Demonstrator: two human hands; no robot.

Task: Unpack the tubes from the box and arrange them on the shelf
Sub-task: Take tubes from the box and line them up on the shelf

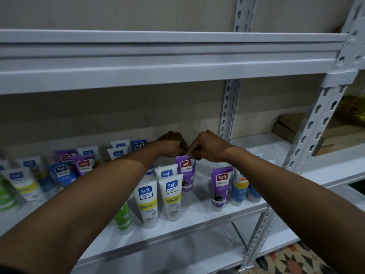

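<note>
Both hands meet at the centre of the frame, the bare forearms stretching in from the lower left and lower right corners. The left hand [173,146] and the right hand [209,148] are knuckles up with fingers curled down, and their fingertips come together on the flat crimped top edge of a purple tube [186,175]. Each hand pinches that edge, the right plainly, the left partly hidden behind its own knuckles. The purple tube stands cap down on the white shelf [197,216], just right of centre, at the back of a small cluster. In front of it, lower in the frame, two white tubes [147,204] with yellow bands stand side by side and nearly touching, and the top of a smaller white tube [166,173] shows just behind them. A green tube [122,216] at lower centre is partly covered by the left forearm. To the right of the held one, and apart from it, stands a second purple tube [220,188], with blue and white tubes [240,187] just beside it on its right. Blurred rows of tubes [65,169] — purple, blue, white, green — fill the left side. An upper shelf beam [158,62] crosses the top of the frame, and a slotted upright [316,139] runs diagonally down the right. Behind it lie brown packages [292,123], too dim to identify, and a patterned floor covering [296,258] shows in the lower right corner.
</note>
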